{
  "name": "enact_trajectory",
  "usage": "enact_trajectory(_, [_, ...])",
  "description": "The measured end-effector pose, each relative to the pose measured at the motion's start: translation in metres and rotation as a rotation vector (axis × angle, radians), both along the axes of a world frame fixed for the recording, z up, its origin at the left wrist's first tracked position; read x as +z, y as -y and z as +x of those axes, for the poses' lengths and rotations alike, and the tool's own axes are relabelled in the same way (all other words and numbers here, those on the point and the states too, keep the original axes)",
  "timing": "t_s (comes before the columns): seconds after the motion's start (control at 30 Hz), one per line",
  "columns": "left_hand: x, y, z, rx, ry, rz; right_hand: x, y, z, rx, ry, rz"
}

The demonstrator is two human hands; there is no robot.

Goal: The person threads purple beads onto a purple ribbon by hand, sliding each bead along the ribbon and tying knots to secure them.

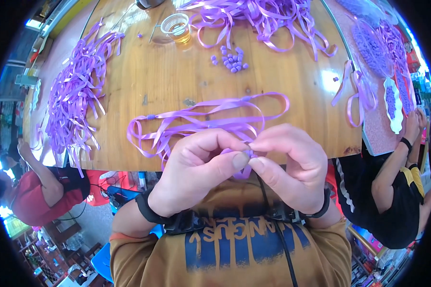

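Note:
My left hand (196, 167) and my right hand (287, 165) meet fingertip to fingertip just off the near edge of the wooden table (177, 81). Both pinch the same purple ribbon (201, 119), whose long loops trail away from my fingers across the table. A small purple bead (248, 153) sits on the ribbon between my thumbs. Two more beads are threaded on the loops further out. A little heap of loose purple beads (232, 60) lies past the loops.
A big pile of purple ribbons (74, 95) covers the table's left side, another (258, 16) the far edge. A clear cup of amber liquid (177, 28) stands at the back. People sit at the left (38, 186) and right (397, 191); bead trays (373, 43) lie right.

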State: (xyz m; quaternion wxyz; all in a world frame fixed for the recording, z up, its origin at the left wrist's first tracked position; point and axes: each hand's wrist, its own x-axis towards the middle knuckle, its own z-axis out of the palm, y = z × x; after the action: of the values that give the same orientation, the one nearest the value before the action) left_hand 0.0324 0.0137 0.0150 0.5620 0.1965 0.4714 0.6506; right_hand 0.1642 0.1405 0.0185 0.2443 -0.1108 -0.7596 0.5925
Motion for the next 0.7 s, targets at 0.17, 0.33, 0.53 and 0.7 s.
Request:
enact_trajectory(0.17, [0.001, 0.004, 0.001, 0.065, -0.493, 0.072, 0.007, 0.004, 0.0, -0.038, -0.035, 0.198])
enact_trajectory(0.33, [0.003, 0.001, 0.003, 0.067, -0.643, 0.086, -0.004, 0.004, -0.007, -0.113, -0.112, 0.354])
enact_trajectory(0.53, [0.003, 0.0, 0.01, 0.133, -0.299, -0.002, -0.009, 0.001, -0.011, -0.109, -0.159, 0.416])
enact_trajectory(0.7, [0.003, 0.001, 0.007, 0.106, -0.115, 0.024, -0.001, 0.003, -0.011, -0.073, -0.115, -0.009])
